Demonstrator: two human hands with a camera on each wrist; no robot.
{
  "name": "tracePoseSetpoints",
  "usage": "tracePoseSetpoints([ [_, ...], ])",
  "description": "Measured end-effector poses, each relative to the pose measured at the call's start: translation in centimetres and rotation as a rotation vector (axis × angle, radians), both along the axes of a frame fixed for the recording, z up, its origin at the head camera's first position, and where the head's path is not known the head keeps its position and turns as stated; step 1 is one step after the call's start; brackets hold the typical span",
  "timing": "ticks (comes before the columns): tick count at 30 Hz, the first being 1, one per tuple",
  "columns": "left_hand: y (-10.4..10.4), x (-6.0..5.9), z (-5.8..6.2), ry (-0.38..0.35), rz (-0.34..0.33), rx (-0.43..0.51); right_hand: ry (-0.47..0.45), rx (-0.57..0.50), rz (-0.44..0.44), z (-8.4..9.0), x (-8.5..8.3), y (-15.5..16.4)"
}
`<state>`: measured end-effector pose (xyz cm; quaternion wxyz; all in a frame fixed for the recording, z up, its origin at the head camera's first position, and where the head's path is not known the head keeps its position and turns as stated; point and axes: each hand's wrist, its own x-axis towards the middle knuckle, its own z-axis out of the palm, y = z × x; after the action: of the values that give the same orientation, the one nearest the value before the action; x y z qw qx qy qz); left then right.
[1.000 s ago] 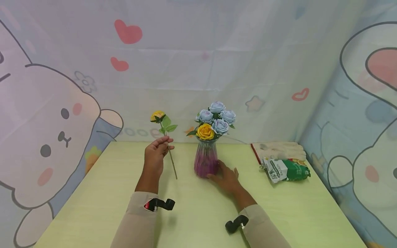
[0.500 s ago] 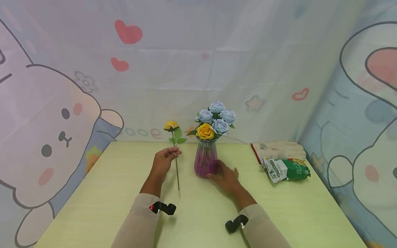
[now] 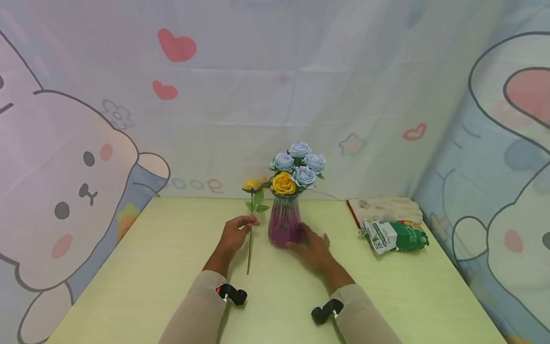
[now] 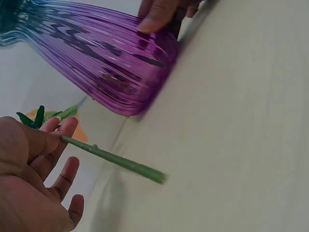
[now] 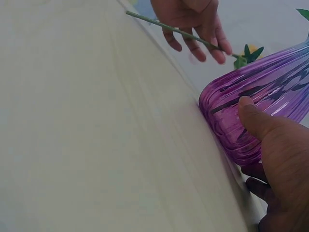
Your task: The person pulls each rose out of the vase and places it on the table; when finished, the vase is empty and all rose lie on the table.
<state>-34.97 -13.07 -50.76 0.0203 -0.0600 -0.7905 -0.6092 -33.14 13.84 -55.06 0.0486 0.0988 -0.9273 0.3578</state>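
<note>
My left hand (image 3: 235,235) pinches the green stem (image 4: 120,159) of a single yellow rose (image 3: 251,185) between thumb and fingertips, just left of the vase. The rose stands upright, its bloom level with the vase's mouth and its bare stem end pointing down. A ribbed glass vase (image 3: 284,222), purple at the base and bluish at the neck, stands on the table. It holds several light blue roses (image 3: 304,176) and one yellow rose (image 3: 283,183). My right hand (image 3: 315,247) grips the vase low on its right side, thumb (image 5: 253,116) across the front and fingers behind.
At the table's right back lie a pale glove (image 3: 391,209), a thin red stick (image 3: 354,213) and a green and white packet (image 3: 397,236). A cartoon-print cloth (image 3: 240,95) hangs behind the pale yellow table (image 3: 142,282).
My left hand has moved right and a little toward me, carrying the yellow rose lower and closer to the vase. The right hand and the vase have stayed in place.
</note>
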Motion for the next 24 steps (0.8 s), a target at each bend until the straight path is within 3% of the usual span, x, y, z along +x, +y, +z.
tracePoseSetpoints([
  [9,0.5,-0.6,-2.4,0.073,-0.006,-0.061,0.002,-0.005,0.009,-0.1,0.0,0.1],
  [17,0.9,-1.2,-3.8,0.11,0.09,-0.345,-0.014,-0.005,0.015,0.1,0.2,0.0],
  [24,2.0,-1.1,-4.2,0.137,0.133,-0.468,-0.023,0.001,0.012,0.1,0.2,0.1],
])
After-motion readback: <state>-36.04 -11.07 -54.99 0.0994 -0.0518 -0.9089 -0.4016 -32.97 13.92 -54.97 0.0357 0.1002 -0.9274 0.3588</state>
